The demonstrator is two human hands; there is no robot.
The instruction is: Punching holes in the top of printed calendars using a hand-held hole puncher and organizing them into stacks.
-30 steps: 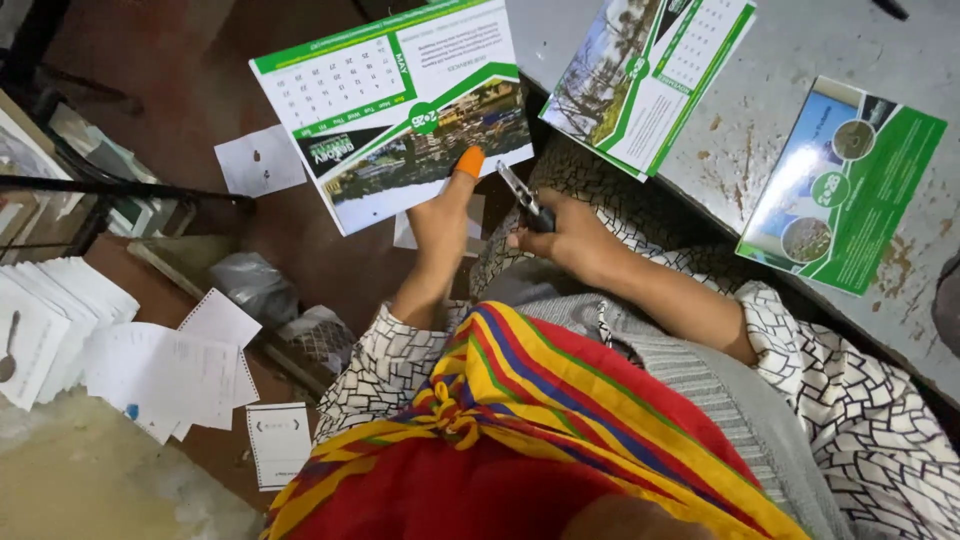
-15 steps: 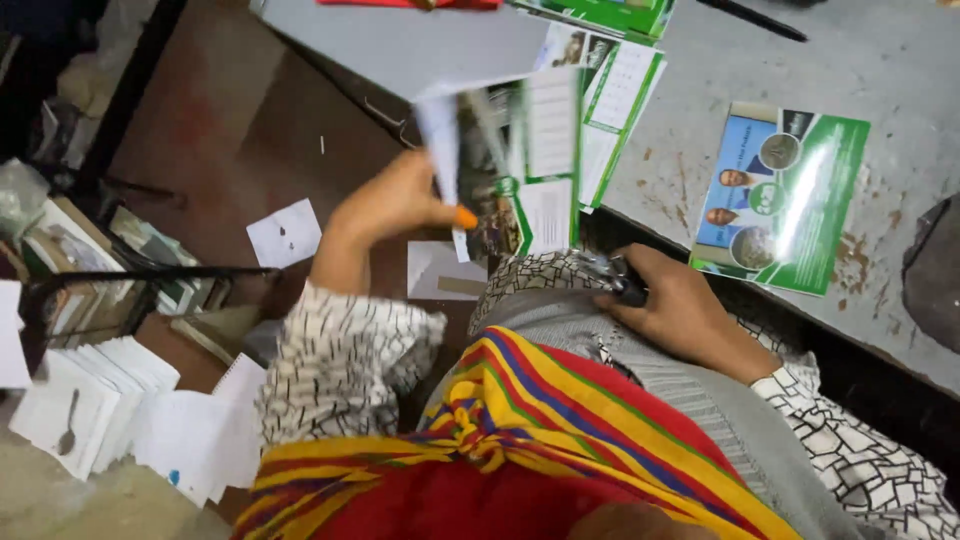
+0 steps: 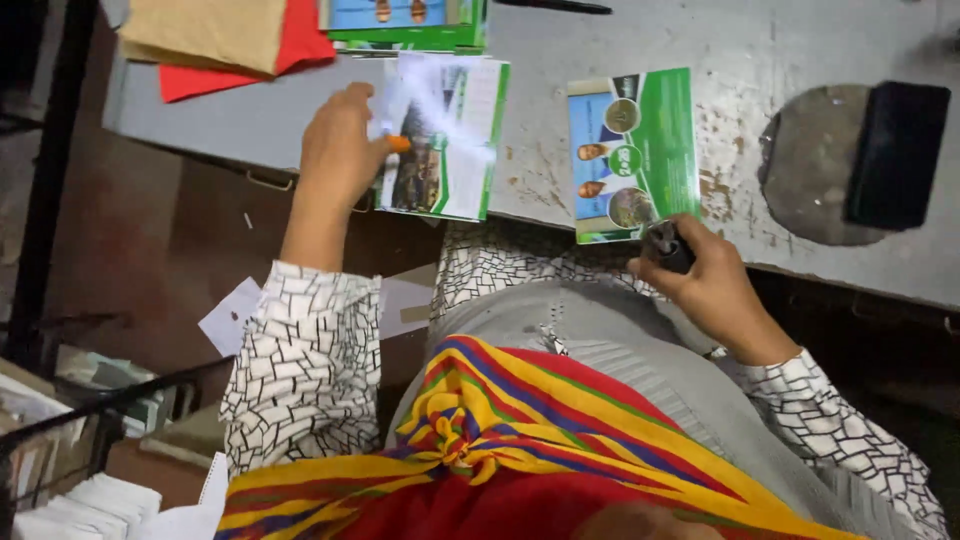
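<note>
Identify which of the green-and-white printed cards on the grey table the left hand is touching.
The blurred green-edged printed card overhanging the grey table's near edge, under the left hand. The green card with blue portrait panel lies untouched nearer the right hand.

Counts, placed from the grey table (image 3: 820,40).

Printed green-and-white calendar sheets on the table: three. One under the left hand (image 3: 340,150) at the near edge (image 3: 445,135), one right of it (image 3: 632,152), one at the far edge (image 3: 405,22).

Hands: two, the right hand (image 3: 705,280) just off the near edge.

Cloths at the far left corner: two, one tan (image 3: 205,32), one red (image 3: 240,65).

Black pad on the right side: one (image 3: 897,152).

Pen at the far edge: one (image 3: 555,6).
</note>
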